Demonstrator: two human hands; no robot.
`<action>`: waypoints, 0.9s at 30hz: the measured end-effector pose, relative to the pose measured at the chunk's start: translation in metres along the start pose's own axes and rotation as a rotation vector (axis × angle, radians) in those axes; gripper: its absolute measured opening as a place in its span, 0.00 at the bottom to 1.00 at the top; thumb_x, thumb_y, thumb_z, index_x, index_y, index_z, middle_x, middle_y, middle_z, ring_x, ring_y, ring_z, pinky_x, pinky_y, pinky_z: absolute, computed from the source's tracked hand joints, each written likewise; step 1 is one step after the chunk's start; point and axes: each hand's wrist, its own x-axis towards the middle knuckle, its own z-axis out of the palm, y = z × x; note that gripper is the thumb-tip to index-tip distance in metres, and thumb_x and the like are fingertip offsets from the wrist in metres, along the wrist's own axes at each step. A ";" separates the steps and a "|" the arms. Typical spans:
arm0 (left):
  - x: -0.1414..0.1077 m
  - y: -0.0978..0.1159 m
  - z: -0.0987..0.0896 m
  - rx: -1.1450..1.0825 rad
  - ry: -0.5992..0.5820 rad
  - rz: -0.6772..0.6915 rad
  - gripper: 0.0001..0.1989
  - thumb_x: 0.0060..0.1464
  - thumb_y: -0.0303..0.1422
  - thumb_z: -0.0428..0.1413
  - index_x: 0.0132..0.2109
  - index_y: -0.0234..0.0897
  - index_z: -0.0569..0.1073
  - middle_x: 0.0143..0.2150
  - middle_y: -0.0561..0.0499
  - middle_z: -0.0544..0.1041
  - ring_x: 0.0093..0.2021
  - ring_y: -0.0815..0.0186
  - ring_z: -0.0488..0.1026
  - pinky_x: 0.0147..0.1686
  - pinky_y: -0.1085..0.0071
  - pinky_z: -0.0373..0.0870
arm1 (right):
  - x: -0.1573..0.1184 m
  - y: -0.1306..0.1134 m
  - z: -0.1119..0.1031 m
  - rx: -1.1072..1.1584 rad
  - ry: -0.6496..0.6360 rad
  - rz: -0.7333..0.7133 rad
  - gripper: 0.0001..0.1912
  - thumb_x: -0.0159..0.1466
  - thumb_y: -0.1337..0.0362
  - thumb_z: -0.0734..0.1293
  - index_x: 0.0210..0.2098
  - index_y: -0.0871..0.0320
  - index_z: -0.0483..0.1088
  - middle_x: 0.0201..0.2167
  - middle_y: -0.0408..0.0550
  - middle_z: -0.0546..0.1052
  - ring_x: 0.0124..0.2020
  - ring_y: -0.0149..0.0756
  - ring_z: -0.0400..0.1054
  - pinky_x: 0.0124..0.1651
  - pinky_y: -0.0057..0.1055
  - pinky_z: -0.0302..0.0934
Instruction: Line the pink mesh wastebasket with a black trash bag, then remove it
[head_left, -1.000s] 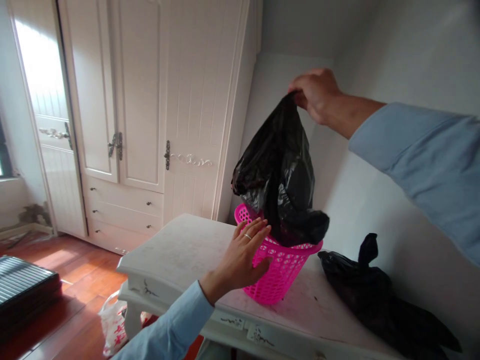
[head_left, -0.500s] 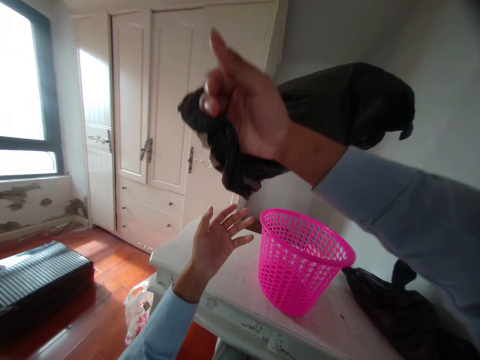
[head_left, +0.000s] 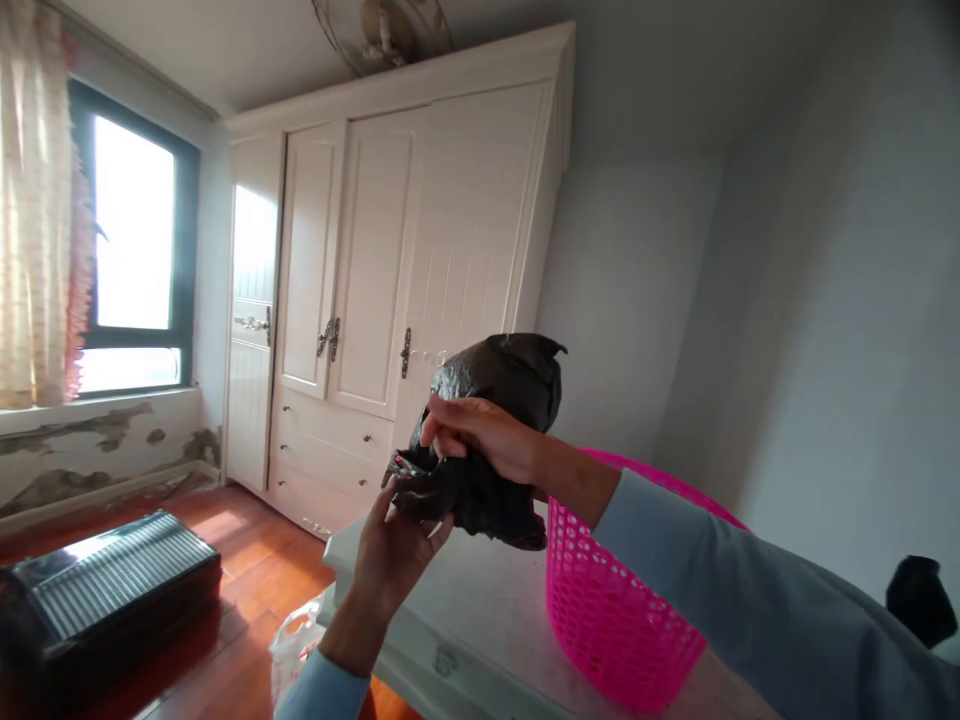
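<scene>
A crumpled black plastic bag (head_left: pixel 510 375) hangs in the air over the white cabinet top, bunched between my two hands. My right hand (head_left: pixel 487 435) is closed on it, fingers curled into the plastic. From below, my left hand (head_left: pixel 397 550) pinches the bag's gathered edge, with some of its fingers hidden behind the plastic. A pink perforated plastic basket (head_left: pixel 615 630) stands on the cabinet top (head_left: pixel 487 600), just under my right forearm and partly hidden by it.
A white plastic bag with red print (head_left: pixel 289 650) sits on the floor beside the cabinet. Farther left lies a black ribbed suitcase (head_left: pixel 127 570). A cream wardrobe (head_left: pixel 375 270) stands behind. Another black object (head_left: pixel 921 600) shows at the right edge.
My right hand has come down with the black bag, which was swinging out to the right. My left hand, earlier open and empty, now grips the bag. The view has tilted up.
</scene>
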 end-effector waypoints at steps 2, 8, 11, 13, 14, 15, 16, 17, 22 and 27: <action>0.002 0.001 -0.012 0.078 0.114 0.005 0.07 0.65 0.31 0.52 0.47 0.37 0.73 0.39 0.46 0.82 0.33 0.61 0.81 0.31 0.66 0.78 | 0.003 0.011 -0.005 -0.334 0.155 0.095 0.19 0.63 0.50 0.71 0.30 0.61 0.74 0.22 0.40 0.69 0.27 0.27 0.61 0.36 0.26 0.56; -0.002 0.010 -0.055 0.332 0.361 -0.026 0.03 0.62 0.28 0.55 0.43 0.34 0.72 0.36 0.45 0.81 0.30 0.64 0.80 0.26 0.70 0.75 | -0.010 0.024 -0.015 -1.347 0.143 0.416 0.13 0.62 0.59 0.67 0.38 0.60 0.79 0.38 0.54 0.82 0.42 0.43 0.75 0.38 0.31 0.59; -0.007 0.011 -0.079 0.416 0.364 0.010 0.08 0.58 0.30 0.58 0.44 0.33 0.72 0.43 0.43 0.80 0.34 0.63 0.80 0.30 0.67 0.76 | -0.025 0.020 0.006 -1.526 -0.061 0.531 0.19 0.64 0.56 0.66 0.47 0.62 0.79 0.46 0.59 0.81 0.48 0.51 0.76 0.40 0.35 0.65; -0.007 0.009 -0.093 0.526 0.396 0.160 0.14 0.53 0.32 0.62 0.47 0.34 0.71 0.44 0.45 0.79 0.37 0.63 0.79 0.32 0.69 0.74 | -0.032 0.023 0.026 -1.567 -0.202 0.552 0.21 0.65 0.55 0.66 0.51 0.63 0.78 0.49 0.61 0.80 0.50 0.53 0.76 0.42 0.37 0.68; -0.007 0.008 -0.098 0.596 0.426 0.259 0.18 0.51 0.33 0.63 0.48 0.35 0.71 0.45 0.46 0.77 0.39 0.63 0.78 0.33 0.70 0.73 | -0.035 0.028 0.037 -1.569 -0.257 0.547 0.22 0.65 0.56 0.66 0.52 0.64 0.77 0.50 0.62 0.80 0.50 0.52 0.76 0.43 0.38 0.70; -0.006 0.006 -0.102 0.672 0.469 0.361 0.21 0.49 0.35 0.64 0.49 0.36 0.70 0.46 0.47 0.76 0.42 0.63 0.77 0.34 0.71 0.72 | -0.036 0.036 0.048 -1.571 -0.292 0.530 0.21 0.65 0.57 0.66 0.52 0.65 0.77 0.50 0.63 0.80 0.49 0.52 0.76 0.45 0.40 0.71; -0.006 0.003 -0.104 0.745 0.513 0.453 0.23 0.48 0.37 0.64 0.51 0.37 0.70 0.48 0.46 0.75 0.44 0.62 0.76 0.35 0.71 0.71 | -0.037 0.046 0.058 -1.581 -0.313 0.508 0.21 0.65 0.58 0.66 0.51 0.65 0.78 0.50 0.64 0.79 0.49 0.52 0.76 0.47 0.42 0.71; -0.005 0.001 -0.105 0.811 0.546 0.532 0.25 0.48 0.39 0.64 0.52 0.37 0.69 0.51 0.45 0.74 0.46 0.61 0.75 0.37 0.69 0.71 | -0.037 0.057 0.068 -1.607 -0.328 0.480 0.21 0.64 0.60 0.67 0.51 0.66 0.78 0.51 0.65 0.79 0.49 0.53 0.76 0.51 0.45 0.71; -0.010 -0.004 -0.082 1.157 0.389 0.817 0.25 0.59 0.49 0.54 0.57 0.39 0.70 0.60 0.41 0.70 0.59 0.53 0.69 0.58 0.56 0.67 | -0.042 0.110 0.102 -1.827 -0.515 0.468 0.26 0.64 0.59 0.65 0.59 0.61 0.74 0.65 0.60 0.68 0.63 0.57 0.67 0.66 0.51 0.61; 0.006 -0.004 -0.068 1.603 -0.084 0.737 0.18 0.58 0.45 0.57 0.50 0.43 0.78 0.62 0.43 0.74 0.71 0.48 0.59 0.70 0.50 0.49 | -0.070 0.112 0.112 -1.815 -0.445 0.270 0.23 0.64 0.60 0.64 0.56 0.58 0.76 0.62 0.58 0.73 0.56 0.55 0.73 0.52 0.49 0.72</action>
